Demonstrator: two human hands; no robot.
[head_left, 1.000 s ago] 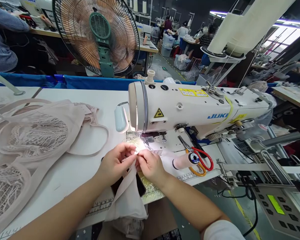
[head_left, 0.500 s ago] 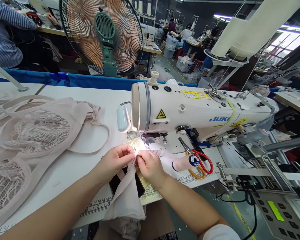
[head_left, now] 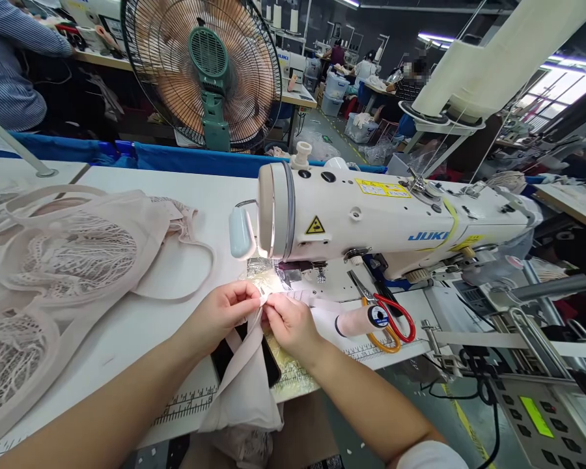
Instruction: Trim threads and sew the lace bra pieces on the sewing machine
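Note:
My left hand (head_left: 232, 311) and my right hand (head_left: 292, 324) are closed side by side, fingertips nearly touching, pinching the narrow end of a pale pink bra (head_left: 247, 391). The rest of it hangs down over the table's front edge, with lace low down. Just behind my fingers is the needle area of a white JUKI sewing machine (head_left: 332, 215), lit by a bright lamp. A pale elastic band (head_left: 297, 296) runs right from my fingertips. Beneath the fabric lies a dark phone-like slab (head_left: 272, 365), partly covered.
A spool of pink thread (head_left: 359, 321) and red-and-orange-handled scissors (head_left: 395, 316) lie right of my hands. Several lace bras (head_left: 78, 254) are heaped at left. Behind the table stands a big fan (head_left: 209, 71). A control box (head_left: 532, 417) sits at lower right.
Both hands keep their pinch on the bra with hardly any movement. The whole view has shifted very slightly.

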